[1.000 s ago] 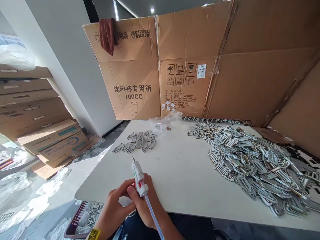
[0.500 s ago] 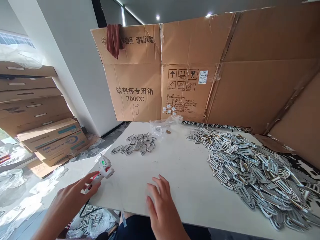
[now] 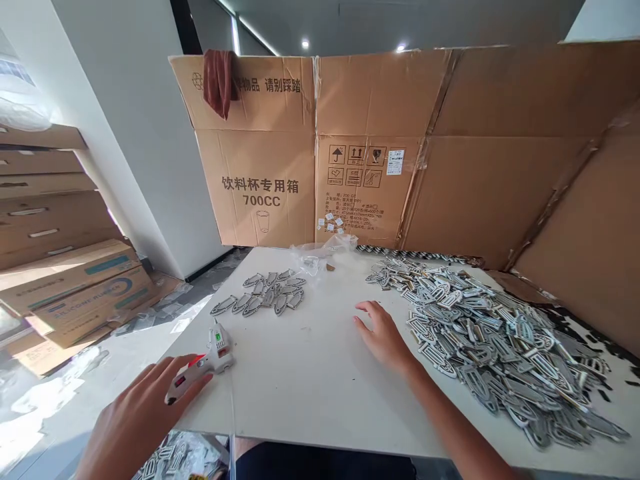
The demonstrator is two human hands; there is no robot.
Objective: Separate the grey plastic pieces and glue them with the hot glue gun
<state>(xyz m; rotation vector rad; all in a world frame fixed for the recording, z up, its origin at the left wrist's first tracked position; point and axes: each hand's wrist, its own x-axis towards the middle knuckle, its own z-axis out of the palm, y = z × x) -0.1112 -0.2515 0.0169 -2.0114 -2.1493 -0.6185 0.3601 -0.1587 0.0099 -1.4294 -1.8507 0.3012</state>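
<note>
My left hand [image 3: 140, 420] is at the near left edge of the white table [image 3: 310, 400], with its fingers wrapped over the grip of a white hot glue gun [image 3: 210, 359]. The gun has a red trigger and rests on the tabletop. My right hand [image 3: 383, 337] lies open with its fingers apart, just left of a large heap of flat grey-and-white shield-shaped pieces [image 3: 493, 347], and holds nothing. A small group of similar pieces [image 3: 263, 293] lies further back, between my hands and the cardboard.
Flattened cardboard cartons [image 3: 360, 153] stand along the table's far side, with a brown cloth [image 3: 219, 83] draped over the top. A clear plastic bag [image 3: 320, 250] lies at the back edge. Stacked cartons [image 3: 65, 293] line the left wall. More pieces [image 3: 175, 460] sit below the table's near edge.
My right hand has let go of the glue gun and moved right, up to the heap. My left hand has brought the gun down onto the tabletop.
</note>
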